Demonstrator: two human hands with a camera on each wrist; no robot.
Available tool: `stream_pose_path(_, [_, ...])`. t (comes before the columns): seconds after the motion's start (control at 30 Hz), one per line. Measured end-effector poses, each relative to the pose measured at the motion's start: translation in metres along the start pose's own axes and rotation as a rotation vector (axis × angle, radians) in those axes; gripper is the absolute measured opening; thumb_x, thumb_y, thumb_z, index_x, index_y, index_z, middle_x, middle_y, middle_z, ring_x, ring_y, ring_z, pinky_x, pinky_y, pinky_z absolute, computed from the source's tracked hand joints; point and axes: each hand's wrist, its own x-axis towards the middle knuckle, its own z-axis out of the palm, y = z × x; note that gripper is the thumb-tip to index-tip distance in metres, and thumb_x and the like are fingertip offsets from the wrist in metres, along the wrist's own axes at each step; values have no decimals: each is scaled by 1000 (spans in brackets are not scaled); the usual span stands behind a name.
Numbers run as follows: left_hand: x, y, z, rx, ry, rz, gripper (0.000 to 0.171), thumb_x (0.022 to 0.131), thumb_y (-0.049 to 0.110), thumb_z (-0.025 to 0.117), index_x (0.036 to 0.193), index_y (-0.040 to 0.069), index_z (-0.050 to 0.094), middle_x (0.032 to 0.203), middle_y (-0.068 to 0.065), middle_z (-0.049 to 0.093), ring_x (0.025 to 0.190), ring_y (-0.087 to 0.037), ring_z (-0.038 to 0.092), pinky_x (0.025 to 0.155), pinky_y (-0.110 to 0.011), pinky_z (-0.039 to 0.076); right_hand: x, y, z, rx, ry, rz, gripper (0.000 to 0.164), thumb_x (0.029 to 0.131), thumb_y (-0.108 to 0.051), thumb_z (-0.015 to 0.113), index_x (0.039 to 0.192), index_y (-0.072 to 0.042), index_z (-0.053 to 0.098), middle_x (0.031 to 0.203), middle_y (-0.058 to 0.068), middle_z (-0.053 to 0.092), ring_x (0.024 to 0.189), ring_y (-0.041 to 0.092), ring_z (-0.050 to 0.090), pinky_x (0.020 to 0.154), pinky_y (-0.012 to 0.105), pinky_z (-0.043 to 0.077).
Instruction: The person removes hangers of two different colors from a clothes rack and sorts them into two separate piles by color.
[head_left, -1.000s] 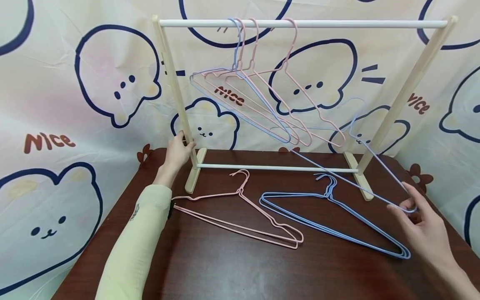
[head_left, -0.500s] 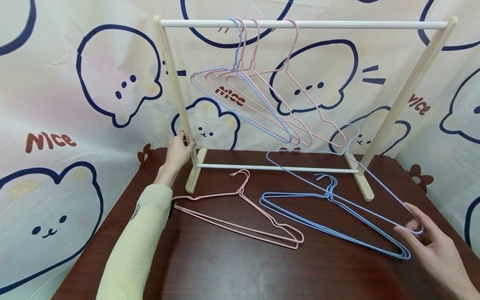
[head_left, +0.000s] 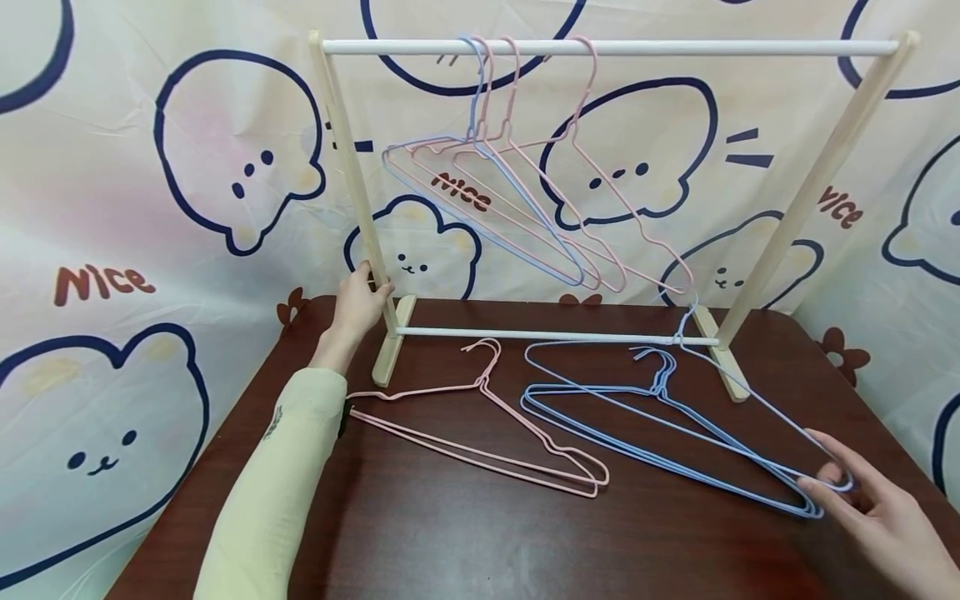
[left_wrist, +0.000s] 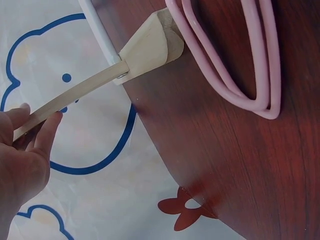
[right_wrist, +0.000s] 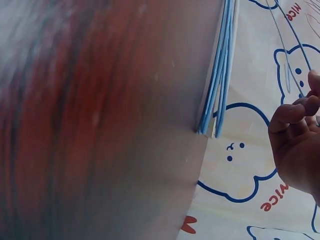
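Note:
With its thumb and fingers, my right hand [head_left: 873,504] pinches the right corner of a blue wire hanger [head_left: 750,390]. The hanger slants over the table, its hook overlapping the rack's lower bar in the head view. Below it lie several stacked blue hangers [head_left: 660,382], also seen in the right wrist view. My left hand [head_left: 358,307] grips the lower part of the left wooden post [head_left: 352,175] of a clothes rack; the left wrist view shows fingers and thumb around the post [left_wrist: 75,98]. A pair of pink hangers [head_left: 482,383] lies near my left forearm.
On the rack's white top rail [head_left: 712,48] hang a blue hanger [head_left: 474,125] and several pink hangers [head_left: 576,125], grouped left of centre. The rack's feet [head_left: 720,354] stand toward the back of the dark brown table [head_left: 465,550]. Behind is a printed cloth backdrop [head_left: 90,208].
My right hand has moved down and slightly right with the blue hanger, whose hook has dropped from above the lower bar to bar level. My left hand stays on the post.

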Motion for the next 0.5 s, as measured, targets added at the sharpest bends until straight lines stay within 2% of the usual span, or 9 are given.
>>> stream_pose_path(0.13, [1,-1,0,8,1,-5,36,101,15,58,131,-3,51,127,-29,60,114,-43,63,88,-52,59,-2,3,-4,-13,-23,-2,53,98,-19,64,145,-7,43,80,-6,45,54,9,40,44,26,32])
stream_pose_path(0.33, [2,-2,0,17,17,7,36,100,14,58,131,-4,51,127,-29,61,113,-43,63,88,-52,59,-4,7,-7,21,-21,-39,53,96,-16,67,143,-7,44,80,-9,46,54,9,41,44,26,31])
stream_pose_path(0.5, [3,-3,2,19,15,13,36,100,14,58,131,-4,52,127,-29,61,112,-43,64,87,-52,60,-3,12,-8,21,-66,-14,51,97,-20,65,142,-7,44,81,-7,45,55,10,42,45,26,31])
